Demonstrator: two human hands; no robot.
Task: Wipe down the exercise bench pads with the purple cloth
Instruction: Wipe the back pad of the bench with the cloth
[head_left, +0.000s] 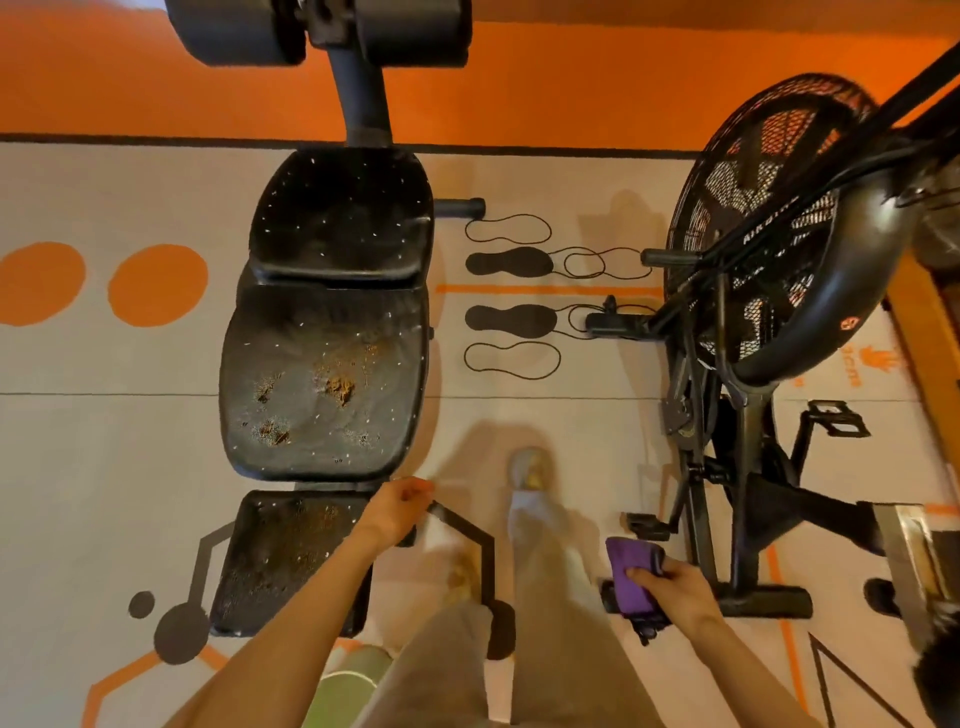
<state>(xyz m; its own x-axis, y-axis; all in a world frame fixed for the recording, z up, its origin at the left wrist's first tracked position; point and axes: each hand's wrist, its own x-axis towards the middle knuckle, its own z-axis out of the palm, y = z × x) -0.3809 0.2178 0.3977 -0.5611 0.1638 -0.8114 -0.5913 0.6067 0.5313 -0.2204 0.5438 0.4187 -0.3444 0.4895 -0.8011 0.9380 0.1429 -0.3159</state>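
A black exercise bench lies lengthwise in the left half of the view. Its far pad (340, 213) carries white specks. Brown crumbs and white specks cover the middle pad (322, 384). The near pad (283, 561) is dusted with fine brown grit. My right hand (670, 584) grips a folded purple cloth (631, 571) low on the right, well apart from the bench. My left hand (397, 506) hangs loosely curled and holds nothing, just right of the gap between the middle and near pads.
A black air bike (769, 291) stands on the right, its base bar (763, 600) close to my right hand. Black roller pads (322, 31) sit at the bench's far end. My legs and foot (530, 467) are between bench and bike. Footprint marks (511, 317) are painted on the floor.
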